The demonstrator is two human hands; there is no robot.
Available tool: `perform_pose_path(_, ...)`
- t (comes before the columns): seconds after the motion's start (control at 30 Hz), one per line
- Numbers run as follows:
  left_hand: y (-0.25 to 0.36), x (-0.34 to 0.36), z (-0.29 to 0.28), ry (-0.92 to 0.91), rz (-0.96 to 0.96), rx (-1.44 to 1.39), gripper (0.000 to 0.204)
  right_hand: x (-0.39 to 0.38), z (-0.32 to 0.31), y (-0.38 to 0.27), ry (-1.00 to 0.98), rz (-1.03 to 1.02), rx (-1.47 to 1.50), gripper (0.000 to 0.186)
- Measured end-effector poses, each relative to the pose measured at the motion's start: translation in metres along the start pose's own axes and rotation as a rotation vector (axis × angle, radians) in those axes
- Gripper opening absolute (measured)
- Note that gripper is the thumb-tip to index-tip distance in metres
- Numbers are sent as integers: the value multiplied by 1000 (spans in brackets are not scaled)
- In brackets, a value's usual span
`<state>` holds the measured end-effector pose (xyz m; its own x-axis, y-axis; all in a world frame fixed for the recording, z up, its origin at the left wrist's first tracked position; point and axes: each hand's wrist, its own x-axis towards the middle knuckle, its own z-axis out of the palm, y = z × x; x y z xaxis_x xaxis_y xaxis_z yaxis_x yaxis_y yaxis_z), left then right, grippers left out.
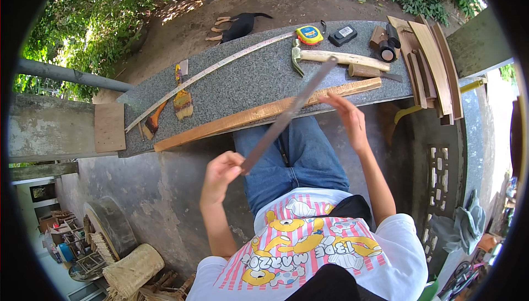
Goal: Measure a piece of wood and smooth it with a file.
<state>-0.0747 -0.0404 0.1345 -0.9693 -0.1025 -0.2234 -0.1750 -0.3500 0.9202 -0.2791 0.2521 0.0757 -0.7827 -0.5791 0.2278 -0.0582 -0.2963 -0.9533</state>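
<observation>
My left hand (221, 173) pinches the near end of a long, flat, dark metal blade (282, 120), which slants up and away to the right. A small hole shows near its far end. My right hand (349, 118) is raised to the right of the blade, fingers apart, with nothing in it. Below the blade, a long narrow wooden strip (220, 125) lies along the near edge of the grey stone counter (231, 89). Beyond my right hand are a claw hammer (341, 57) and a wooden-handled chisel (366, 71).
A yellow tape measure (309, 35) has its tape stretched leftward. Two paintbrushes (183, 101) lie at the left. A black box-shaped device (343, 35) sits at the back; wooden boards (432, 47) are stacked at the right. A dog (240, 26) lies on the ground beyond.
</observation>
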Motion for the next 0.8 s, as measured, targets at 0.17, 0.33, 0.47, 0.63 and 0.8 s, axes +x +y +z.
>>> perform_pose_path(0.17, -59, 28, 73, -234, -27, 101, 13, -15, 49, -20, 81, 157, 303, 52)
perform_pose_path(0.33, -57, 47, 82, -130, 312, 611, 24, -19, 63, -34, 249, 100, 222, 31)
perform_pose_path(0.47, -48, 89, 29, 278, 602, 1174, 54, -25, 56, -42, 305, 71, -106, 31)
perform_pose_path(0.63, -73, 113, -21, 296, 570, 1349, 59, -34, 51, -32, 269, 172, -275, 28)
perform_pose_path(0.8, -85, 103, -13, 369, 585, 1350, 43, -46, 49, -22, 126, 288, -943, 17)
